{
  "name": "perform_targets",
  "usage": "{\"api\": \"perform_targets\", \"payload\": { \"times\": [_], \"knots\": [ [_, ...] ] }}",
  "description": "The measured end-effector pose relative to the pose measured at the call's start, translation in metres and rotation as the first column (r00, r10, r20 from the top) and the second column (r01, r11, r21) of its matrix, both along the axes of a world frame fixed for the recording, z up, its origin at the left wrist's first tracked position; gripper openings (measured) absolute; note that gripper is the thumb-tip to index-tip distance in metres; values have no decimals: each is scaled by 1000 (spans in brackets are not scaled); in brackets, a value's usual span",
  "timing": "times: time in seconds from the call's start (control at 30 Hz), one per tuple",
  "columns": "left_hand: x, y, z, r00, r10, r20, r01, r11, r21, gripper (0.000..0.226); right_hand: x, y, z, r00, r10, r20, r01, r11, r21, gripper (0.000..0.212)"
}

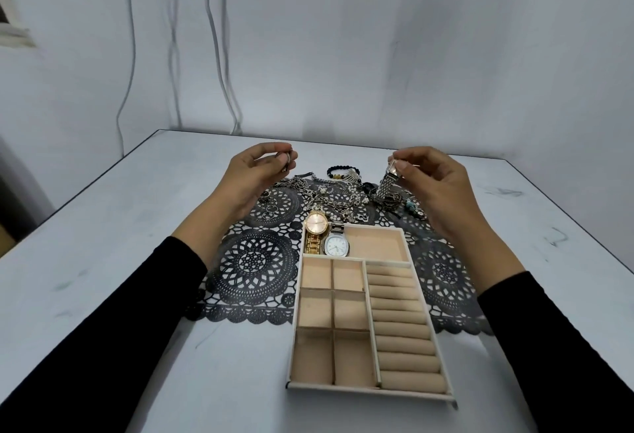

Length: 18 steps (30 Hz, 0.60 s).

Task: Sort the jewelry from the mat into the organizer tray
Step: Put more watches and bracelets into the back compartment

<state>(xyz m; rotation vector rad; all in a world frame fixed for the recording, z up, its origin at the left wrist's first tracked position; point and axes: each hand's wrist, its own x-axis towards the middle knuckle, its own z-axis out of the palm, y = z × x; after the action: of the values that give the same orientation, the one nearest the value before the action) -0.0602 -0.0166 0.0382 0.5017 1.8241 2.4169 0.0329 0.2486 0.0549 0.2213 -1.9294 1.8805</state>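
Note:
A beige organizer tray lies on the black lace mat, near the table's front. Its far compartment holds a gold watch and a silver watch. Behind the tray a pile of chains, pearls and rings lies on the mat, with a black bead bracelet at the back. My left hand pinches a small silver ring above the pile's left side. My right hand pinches a silver mesh-band watch by its top; the band hangs down over the pile's right side.
Small rings lie on the mat's left part and turquoise beads on its right. The tray also has several square compartments and a column of ring rolls. A pale table meets the wall, with cables hanging behind.

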Motion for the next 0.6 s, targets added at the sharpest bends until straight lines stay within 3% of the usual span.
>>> {"api": "perform_targets", "payload": {
  "times": [0.37, 0.6],
  "knots": [
    [39, -4, -2, 1000, 0, -14, 0, 1000, 30, 29, 17, -18, -4, 987, 110, 117, -120, 989, 82, 11],
    [47, -5, -7, 1000, 13, -14, -13, 999, 43, 25, 16, -18, -17, 955, 169, 242, -205, 970, 132, 14]
  ]
}}
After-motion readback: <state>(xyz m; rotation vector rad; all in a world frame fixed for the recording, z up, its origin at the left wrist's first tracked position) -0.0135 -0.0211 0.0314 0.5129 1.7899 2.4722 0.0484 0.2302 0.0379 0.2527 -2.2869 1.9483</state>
